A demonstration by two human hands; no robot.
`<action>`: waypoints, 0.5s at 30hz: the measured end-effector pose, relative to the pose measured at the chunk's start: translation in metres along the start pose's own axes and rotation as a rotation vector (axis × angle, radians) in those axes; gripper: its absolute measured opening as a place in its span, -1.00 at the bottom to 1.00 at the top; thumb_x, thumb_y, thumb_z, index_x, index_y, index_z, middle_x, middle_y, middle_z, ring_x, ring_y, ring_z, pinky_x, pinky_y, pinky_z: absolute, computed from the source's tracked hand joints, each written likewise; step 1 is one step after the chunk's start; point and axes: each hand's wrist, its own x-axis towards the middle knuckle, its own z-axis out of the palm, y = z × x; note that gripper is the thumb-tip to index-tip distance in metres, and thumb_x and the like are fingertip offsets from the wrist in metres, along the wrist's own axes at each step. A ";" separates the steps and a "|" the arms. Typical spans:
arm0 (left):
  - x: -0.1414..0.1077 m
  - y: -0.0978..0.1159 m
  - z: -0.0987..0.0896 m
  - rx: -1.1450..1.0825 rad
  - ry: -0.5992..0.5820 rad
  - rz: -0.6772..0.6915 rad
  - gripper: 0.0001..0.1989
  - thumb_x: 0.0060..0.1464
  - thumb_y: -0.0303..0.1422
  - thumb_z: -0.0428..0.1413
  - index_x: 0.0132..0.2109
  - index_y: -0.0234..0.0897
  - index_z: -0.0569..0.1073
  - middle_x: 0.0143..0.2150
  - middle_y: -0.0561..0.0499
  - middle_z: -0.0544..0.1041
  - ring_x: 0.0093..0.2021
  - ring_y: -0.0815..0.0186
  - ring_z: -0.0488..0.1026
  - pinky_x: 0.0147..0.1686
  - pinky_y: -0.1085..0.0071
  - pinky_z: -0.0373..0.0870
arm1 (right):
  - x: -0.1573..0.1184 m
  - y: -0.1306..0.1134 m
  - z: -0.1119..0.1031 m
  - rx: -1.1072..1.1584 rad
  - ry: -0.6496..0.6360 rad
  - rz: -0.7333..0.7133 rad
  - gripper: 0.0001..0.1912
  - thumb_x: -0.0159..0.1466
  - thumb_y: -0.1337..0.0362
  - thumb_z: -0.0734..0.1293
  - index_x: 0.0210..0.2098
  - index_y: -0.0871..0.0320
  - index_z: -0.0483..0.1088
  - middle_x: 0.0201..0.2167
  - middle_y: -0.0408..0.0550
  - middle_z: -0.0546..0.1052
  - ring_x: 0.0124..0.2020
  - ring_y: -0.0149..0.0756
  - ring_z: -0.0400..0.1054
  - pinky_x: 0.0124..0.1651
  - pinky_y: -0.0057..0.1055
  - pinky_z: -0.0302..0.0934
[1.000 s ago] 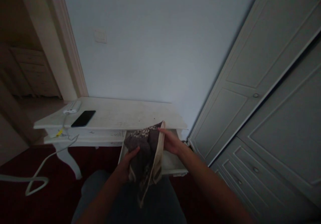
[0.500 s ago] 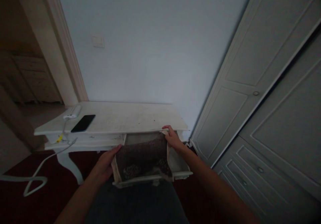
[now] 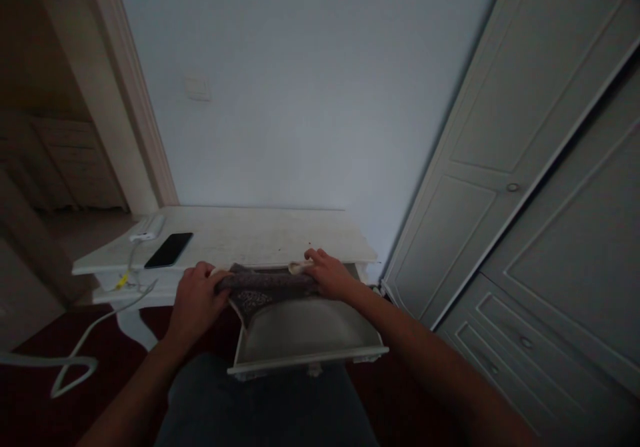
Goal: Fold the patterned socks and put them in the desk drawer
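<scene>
A dark patterned cloth (image 3: 267, 285) is stretched sideways between my two hands, at the front edge of a low white table (image 3: 260, 237). My left hand (image 3: 196, 300) grips its left end and my right hand (image 3: 327, 275) grips its right end. Directly below the cloth a white drawer (image 3: 310, 357) stands pulled out, its pale bottom bare. The cloth hangs over the drawer's back part, just under the table top.
A black phone (image 3: 169, 249) and a white charger block (image 3: 147, 228) lie on the table's left end, with a white cable (image 3: 75, 357) trailing to the dark red floor. Grey wardrobe doors and drawers (image 3: 525, 233) fill the right. My dark-clad knee (image 3: 260, 407) is below the drawer.
The cloth was bunched upright in my hands, then spread flat over the open drawer. Now it is lifted and drawn into a narrow band at the table edge, baring the drawer's bottom.
</scene>
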 end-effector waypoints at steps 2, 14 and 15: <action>0.001 -0.001 -0.002 -0.029 0.039 -0.038 -0.70 0.00 -0.17 0.17 -0.20 -0.18 0.68 0.07 -0.21 0.60 0.19 -0.13 0.45 0.25 -0.05 0.33 | 0.001 0.011 -0.005 0.152 0.061 0.065 -0.71 -0.04 0.26 0.70 -0.44 0.11 0.56 0.21 0.08 0.48 0.32 0.10 0.24 0.46 0.06 0.03; -0.011 0.132 0.047 -0.633 -0.004 -0.196 -0.75 0.17 -0.08 0.11 -0.20 -0.15 0.47 -0.28 0.04 0.60 -0.26 0.21 0.52 -0.18 0.30 0.45 | 0.012 -0.028 0.110 0.797 0.310 0.327 -0.37 0.35 -0.29 0.21 0.04 0.11 0.41 -0.21 0.02 0.66 -0.32 -0.14 0.58 -0.22 -0.21 0.48; -0.010 0.133 0.048 -0.672 -0.029 -0.169 -0.73 0.16 -0.11 0.10 -0.15 -0.17 0.51 -0.19 -0.01 0.64 -0.18 0.18 0.55 -0.08 0.26 0.48 | 0.012 -0.031 0.116 0.824 0.303 0.313 -0.38 0.34 -0.28 0.25 0.08 0.09 0.39 -0.18 0.00 0.66 -0.31 -0.15 0.58 -0.21 -0.22 0.48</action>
